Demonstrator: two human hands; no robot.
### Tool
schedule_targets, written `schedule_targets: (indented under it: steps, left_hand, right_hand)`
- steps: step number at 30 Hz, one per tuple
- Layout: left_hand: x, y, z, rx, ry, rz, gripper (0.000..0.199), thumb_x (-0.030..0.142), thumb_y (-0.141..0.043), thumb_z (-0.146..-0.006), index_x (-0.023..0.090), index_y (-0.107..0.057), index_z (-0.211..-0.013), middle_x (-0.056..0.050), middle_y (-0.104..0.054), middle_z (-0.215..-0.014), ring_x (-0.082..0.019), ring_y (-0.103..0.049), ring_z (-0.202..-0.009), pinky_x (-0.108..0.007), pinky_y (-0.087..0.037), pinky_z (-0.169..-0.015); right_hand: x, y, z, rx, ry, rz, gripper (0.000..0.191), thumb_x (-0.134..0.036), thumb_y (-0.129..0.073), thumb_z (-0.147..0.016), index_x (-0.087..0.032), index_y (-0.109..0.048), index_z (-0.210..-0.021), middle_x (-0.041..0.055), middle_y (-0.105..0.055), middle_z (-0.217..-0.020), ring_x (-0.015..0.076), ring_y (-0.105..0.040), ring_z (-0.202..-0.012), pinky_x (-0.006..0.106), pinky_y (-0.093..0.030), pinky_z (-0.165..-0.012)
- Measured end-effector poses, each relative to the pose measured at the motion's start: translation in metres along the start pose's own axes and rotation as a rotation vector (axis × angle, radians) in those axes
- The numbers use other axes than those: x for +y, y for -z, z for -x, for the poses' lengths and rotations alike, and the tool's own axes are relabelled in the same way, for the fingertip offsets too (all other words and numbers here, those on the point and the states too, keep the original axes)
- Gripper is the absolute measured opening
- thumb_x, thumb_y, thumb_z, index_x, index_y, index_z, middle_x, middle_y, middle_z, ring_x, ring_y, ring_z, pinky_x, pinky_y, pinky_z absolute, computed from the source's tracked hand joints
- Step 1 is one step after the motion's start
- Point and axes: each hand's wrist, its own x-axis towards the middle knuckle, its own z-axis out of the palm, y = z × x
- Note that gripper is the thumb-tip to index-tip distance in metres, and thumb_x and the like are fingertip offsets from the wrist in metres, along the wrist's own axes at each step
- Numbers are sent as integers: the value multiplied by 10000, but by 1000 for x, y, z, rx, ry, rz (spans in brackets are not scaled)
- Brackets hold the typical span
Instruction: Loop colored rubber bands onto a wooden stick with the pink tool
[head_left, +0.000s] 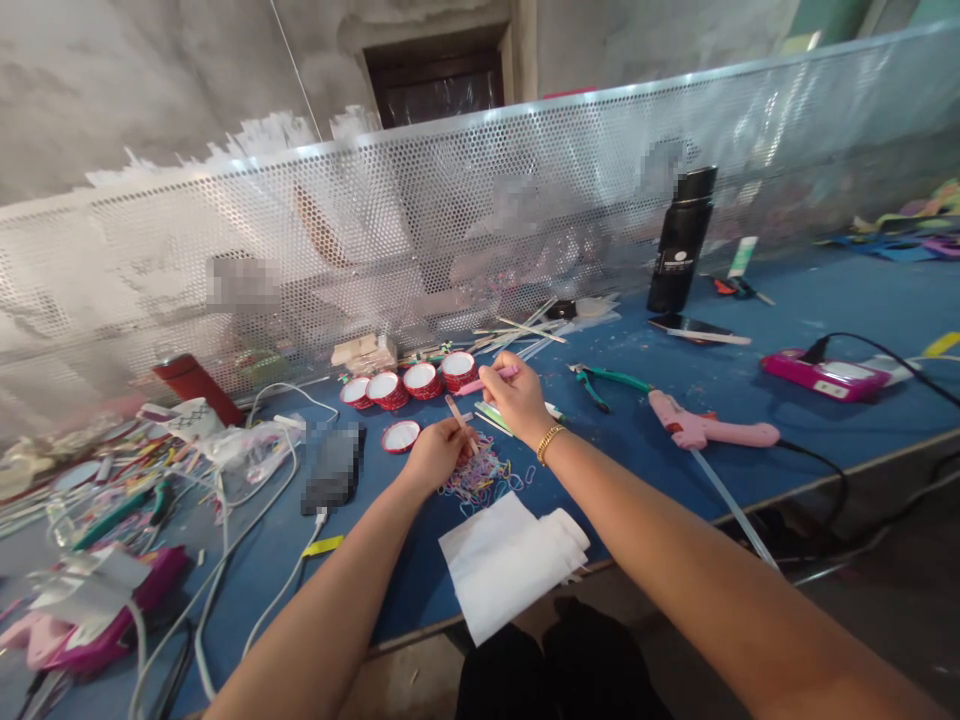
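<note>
My left hand (439,455) is closed on a small flat light-brown stick (454,408), which points up and away. It is just above a heap of small coloured paper clips or rings (480,480), too small to make out surely. My right hand (517,398) grips a slim pink pen-like tool (472,386), its tip close to the stick. Behind the hands stands a row of round red containers with white tops (422,380), and one similar red-rimmed white disc (401,437) lies nearer. Folded white paper (510,560) rests at the table's front edge.
A pink glue gun (697,425), green-handled pliers (611,380) and a black bottle (682,240) are on the right. A phone (334,468), white cables (225,520) and a cluttered pile occupy the left. A perforated metal screen (420,220) runs along the back.
</note>
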Motion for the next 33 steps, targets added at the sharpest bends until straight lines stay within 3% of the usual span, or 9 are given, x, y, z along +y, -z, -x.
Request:
schedule_targets:
  steps: [7,13,18,33]
  left_hand:
    - [1,1,1,-7,-6,-4,368,517,-591,-829,166,-600,-716,9,-571,-570,-104,-464,-478,-237,-338,-485]
    - [-2,0,-1,-4,4,-3,331,474,-574,-840,167,-600,-720,13,-564,-565,-98,-446,-462,-234,-321,-476]
    - [-4,0,-2,0,-14,3,329,476,-565,-836,169,-601,-723,14,-554,-559,-101,-450,-469,-236,-328,-482]
    - [-2,0,-1,-6,-14,12,318,463,-575,-836,175,-590,-702,18,-551,-546,-97,-436,-452,-235,-312,-469]
  right_hand:
    - [-8,-1,3,-53,102,123,285,-295,-567,-870,-244,-434,-623,-44,-555,-511,137,-554,-520,261,-443,-618]
    - [-7,1,1,-8,77,101,281,-266,-564,-863,-247,-419,-623,-55,-533,-480,134,-541,-489,250,-429,-580]
    - [-7,-1,2,-53,67,95,275,-276,-572,-859,-243,-439,-620,-45,-558,-501,134,-550,-502,252,-441,-592]
    - [-5,0,2,-32,56,80,278,-272,-566,-859,-244,-428,-619,-51,-554,-493,129,-545,-497,241,-436,-577]
